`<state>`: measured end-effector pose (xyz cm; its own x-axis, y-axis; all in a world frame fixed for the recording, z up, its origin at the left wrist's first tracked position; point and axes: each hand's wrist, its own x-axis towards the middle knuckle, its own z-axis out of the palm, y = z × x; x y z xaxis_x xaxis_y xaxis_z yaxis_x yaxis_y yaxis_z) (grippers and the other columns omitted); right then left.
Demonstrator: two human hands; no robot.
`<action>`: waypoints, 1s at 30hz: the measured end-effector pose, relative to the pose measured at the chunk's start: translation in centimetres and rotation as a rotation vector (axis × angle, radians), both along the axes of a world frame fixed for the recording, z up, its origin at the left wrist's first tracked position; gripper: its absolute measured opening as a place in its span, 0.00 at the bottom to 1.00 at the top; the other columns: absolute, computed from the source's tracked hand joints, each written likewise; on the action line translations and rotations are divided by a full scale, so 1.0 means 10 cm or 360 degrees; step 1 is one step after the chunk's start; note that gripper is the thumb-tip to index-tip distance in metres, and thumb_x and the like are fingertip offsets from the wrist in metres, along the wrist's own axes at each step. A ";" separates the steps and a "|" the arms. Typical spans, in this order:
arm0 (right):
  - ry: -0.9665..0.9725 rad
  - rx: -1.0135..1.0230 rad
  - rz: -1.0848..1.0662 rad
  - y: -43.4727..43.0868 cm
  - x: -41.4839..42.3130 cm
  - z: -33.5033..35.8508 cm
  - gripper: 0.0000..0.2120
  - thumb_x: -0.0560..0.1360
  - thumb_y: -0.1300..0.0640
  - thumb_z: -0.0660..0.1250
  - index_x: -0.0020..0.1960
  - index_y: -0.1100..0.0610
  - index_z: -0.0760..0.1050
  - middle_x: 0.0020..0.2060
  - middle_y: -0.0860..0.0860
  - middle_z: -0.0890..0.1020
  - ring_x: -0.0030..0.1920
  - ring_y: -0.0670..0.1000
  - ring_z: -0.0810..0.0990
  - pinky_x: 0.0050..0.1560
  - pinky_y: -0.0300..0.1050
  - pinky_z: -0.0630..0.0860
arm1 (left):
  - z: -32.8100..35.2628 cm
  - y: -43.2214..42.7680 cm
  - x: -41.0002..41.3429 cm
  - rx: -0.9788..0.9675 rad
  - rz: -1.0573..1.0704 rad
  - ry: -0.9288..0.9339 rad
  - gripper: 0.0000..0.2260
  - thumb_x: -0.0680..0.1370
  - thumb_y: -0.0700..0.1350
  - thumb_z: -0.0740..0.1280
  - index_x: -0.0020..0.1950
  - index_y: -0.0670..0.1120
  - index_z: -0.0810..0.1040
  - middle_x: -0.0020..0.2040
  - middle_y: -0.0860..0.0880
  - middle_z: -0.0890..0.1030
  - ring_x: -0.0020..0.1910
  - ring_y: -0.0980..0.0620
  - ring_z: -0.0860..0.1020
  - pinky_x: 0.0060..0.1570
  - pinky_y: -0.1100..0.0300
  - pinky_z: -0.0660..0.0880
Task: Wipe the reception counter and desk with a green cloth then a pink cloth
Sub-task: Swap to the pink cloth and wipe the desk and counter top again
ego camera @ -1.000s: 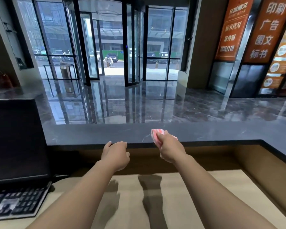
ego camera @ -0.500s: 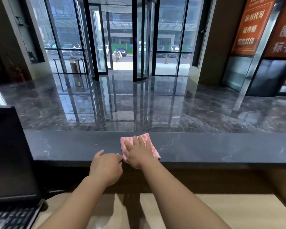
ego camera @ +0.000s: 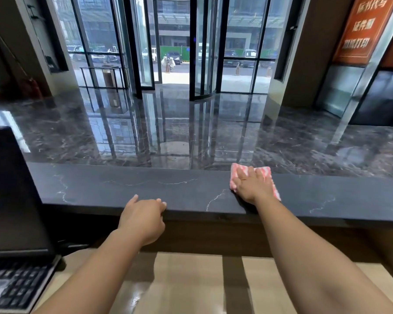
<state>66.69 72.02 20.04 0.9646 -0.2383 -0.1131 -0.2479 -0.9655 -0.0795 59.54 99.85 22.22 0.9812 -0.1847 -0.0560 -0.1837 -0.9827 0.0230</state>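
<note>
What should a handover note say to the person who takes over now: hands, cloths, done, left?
Right hand: flat, pressing the pink cloth on the dark counter.
Left hand: holds nothing, fingertips rest on the counter's near edge.
Green cloth: not in view.
Done: green pass probably finished; pink pass on the counter under way.
Left: rest of the counter, then the wooden desk below.

Pink-and-white striped cloth point(ego camera: 264, 172) — dark grey white-veined counter point(ego camera: 123, 189) — pale wood desk point(ego camera: 191, 279).
</note>
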 end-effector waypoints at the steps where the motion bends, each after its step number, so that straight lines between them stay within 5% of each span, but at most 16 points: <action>1: 0.0013 0.0022 -0.0037 -0.03 -0.02 0.01 0.27 0.83 0.45 0.43 0.80 0.46 0.42 0.79 0.54 0.43 0.79 0.57 0.42 0.74 0.60 0.37 | -0.01 0.00 -0.02 -0.0013 0.0004 0.0001 0.22 0.82 0.44 0.56 0.76 0.54 0.61 0.76 0.55 0.63 0.74 0.56 0.62 0.75 0.53 0.43; 5: 0.0044 0.0128 -0.0068 0.28 0.00 0.04 0.26 0.84 0.46 0.42 0.80 0.45 0.41 0.79 0.54 0.41 0.78 0.58 0.39 0.75 0.61 0.34 | -0.02 0.00 -0.07 -0.0038 0.0001 0.0000 0.23 0.82 0.44 0.56 0.77 0.53 0.58 0.77 0.54 0.60 0.75 0.56 0.59 0.75 0.52 0.43; 12: 0.0070 0.0098 0.0550 1.51 -0.14 0.04 0.28 0.83 0.46 0.46 0.80 0.45 0.40 0.79 0.55 0.40 0.78 0.58 0.37 0.74 0.62 0.33 | -0.03 0.08 -0.09 -0.0058 -0.0089 0.0025 0.25 0.81 0.42 0.56 0.78 0.53 0.56 0.78 0.53 0.57 0.76 0.55 0.57 0.76 0.51 0.41; 17: 0.0024 0.0080 0.0635 1.57 -0.32 0.01 0.27 0.84 0.46 0.45 0.80 0.45 0.40 0.79 0.53 0.42 0.79 0.55 0.39 0.76 0.59 0.36 | -0.01 0.18 -0.07 -0.0169 -0.0192 0.0101 0.27 0.80 0.39 0.58 0.77 0.53 0.57 0.78 0.52 0.58 0.76 0.55 0.56 0.75 0.51 0.40; 22: -0.0059 0.0005 0.0455 1.06 -0.47 -0.07 0.26 0.84 0.46 0.43 0.80 0.45 0.41 0.79 0.53 0.44 0.79 0.55 0.41 0.76 0.59 0.39 | 0.07 0.27 -0.02 -0.0253 -0.0264 0.0100 0.24 0.80 0.39 0.57 0.76 0.51 0.61 0.77 0.52 0.61 0.76 0.55 0.58 0.75 0.54 0.40; 30: 0.0013 0.0116 -0.0056 1.06 -0.24 0.02 0.26 0.84 0.47 0.44 0.80 0.47 0.41 0.79 0.54 0.41 0.78 0.57 0.40 0.75 0.62 0.37 | 0.12 0.80 0.05 -0.0211 -0.0118 0.0045 0.26 0.81 0.38 0.55 0.79 0.47 0.53 0.79 0.49 0.53 0.78 0.52 0.50 0.75 0.53 0.42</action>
<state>64.31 82.58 20.21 0.9548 -0.2626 -0.1390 -0.2822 -0.9480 -0.1472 60.09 107.84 23.45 0.9629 -0.2644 -0.0540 -0.2532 -0.9545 0.1577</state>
